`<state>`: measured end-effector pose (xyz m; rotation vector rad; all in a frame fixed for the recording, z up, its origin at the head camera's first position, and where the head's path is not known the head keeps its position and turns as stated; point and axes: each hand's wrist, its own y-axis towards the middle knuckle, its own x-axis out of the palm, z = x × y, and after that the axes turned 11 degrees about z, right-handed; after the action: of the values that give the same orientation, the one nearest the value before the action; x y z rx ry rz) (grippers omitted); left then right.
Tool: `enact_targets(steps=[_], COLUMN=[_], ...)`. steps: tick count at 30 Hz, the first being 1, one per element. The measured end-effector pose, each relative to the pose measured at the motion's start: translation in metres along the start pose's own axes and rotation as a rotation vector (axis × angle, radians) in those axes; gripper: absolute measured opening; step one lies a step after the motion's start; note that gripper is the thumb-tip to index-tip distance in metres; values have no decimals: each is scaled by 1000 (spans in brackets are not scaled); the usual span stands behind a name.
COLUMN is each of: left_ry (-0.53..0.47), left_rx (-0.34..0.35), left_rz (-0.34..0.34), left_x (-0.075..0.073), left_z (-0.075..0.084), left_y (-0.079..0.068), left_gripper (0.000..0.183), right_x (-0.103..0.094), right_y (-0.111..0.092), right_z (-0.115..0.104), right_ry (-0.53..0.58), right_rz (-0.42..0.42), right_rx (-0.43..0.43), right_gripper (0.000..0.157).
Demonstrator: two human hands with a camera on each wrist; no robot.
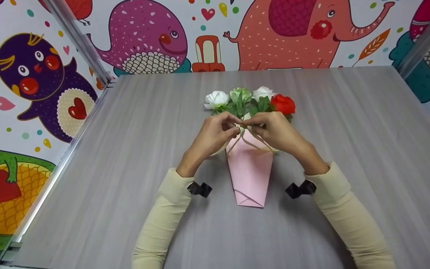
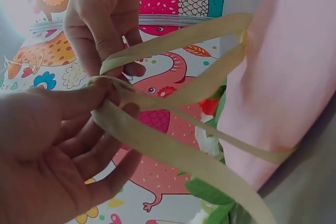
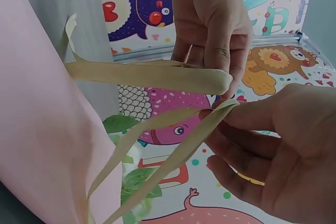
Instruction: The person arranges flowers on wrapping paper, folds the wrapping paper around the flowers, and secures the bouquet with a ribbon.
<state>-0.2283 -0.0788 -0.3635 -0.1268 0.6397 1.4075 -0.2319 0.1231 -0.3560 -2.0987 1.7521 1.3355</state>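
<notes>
A flat bouquet in pink wrapping paper point(image 1: 251, 175) lies on the table, its flower end pointing away from me. A pale yellow ribbon point(image 2: 173, 153) runs round the wrapper and rises in loops over its front. My left hand point(image 1: 215, 130) pinches one part of the ribbon between thumb and fingers. Close against it, fingertips nearly meeting, my right hand point(image 1: 277, 130) pinches another ribbon loop point(image 3: 184, 153). Both hands hold the ribbon above the paper, just below the blooms. In the head view the hands partly hide where the ribbon strands cross.
Beyond the hands spread a white rose point(image 1: 217, 99), a pale green flower point(image 1: 240, 95), another white one point(image 1: 262, 92) and a red rose point(image 1: 283, 104) with green leaves. The grey wood-grain table point(image 1: 125, 149) is bordered by cartoon-printed panels point(image 1: 215, 22) and metal rails point(image 1: 84, 45).
</notes>
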Motion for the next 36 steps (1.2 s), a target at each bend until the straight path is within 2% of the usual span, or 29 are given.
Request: enact_targets(steps=[6,13,20,23,29,36], left_ry=[37,158,223,197,61,-134], left_rx=[-64,-102,-119,-107,-118,-277], left_rz=[24,-24,-54,-64,-116,-199], left_x=[3,4,4,3,2,4], left_z=[-2,-2,-2,-2,-2,-4], left_y=[1,3,1,1,1,2], left_gripper=[21,16,29,39,50,41], right_x=[2,6,7,7,5,3], right_y=[-1,-1,0,0,1,1], right_z=[0,0,3,4,7,10], right_ry=[68,138,180,163,110,134], right_rz=[-28,-49,-80,-107,-151,-185], right_rx=[71,121,193,207,234,247], right_gripper=[28,32,35,34,31,21])
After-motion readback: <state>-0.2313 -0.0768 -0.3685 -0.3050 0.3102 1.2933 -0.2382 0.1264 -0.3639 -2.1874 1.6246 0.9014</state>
